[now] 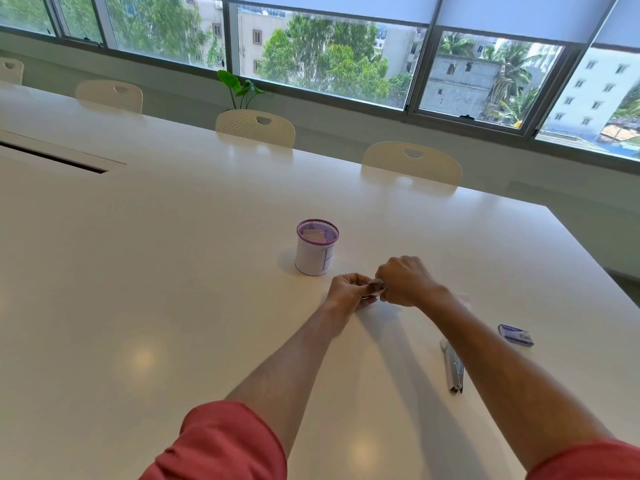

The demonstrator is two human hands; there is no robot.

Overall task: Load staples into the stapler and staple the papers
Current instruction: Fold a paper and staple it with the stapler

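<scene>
My left hand (348, 291) and my right hand (403, 280) meet over the middle of the white table (173, 271). Both pinch a small pinkish object (375, 286); fingers hide most of it, so I cannot tell what it is. A silver stapler with blue trim (452, 368) lies stretched out flat on the table to the right, under my right forearm. A small blue staple box (516, 336) rests further right. A faint white sheet of paper (462, 296) shows just beyond my right wrist.
A purple mesh pen cup (316, 247) with paper inside stands just behind my hands. Cream chairs (412, 162) line the far table edge under the windows. The table's right edge (595, 265) runs close to the staple box.
</scene>
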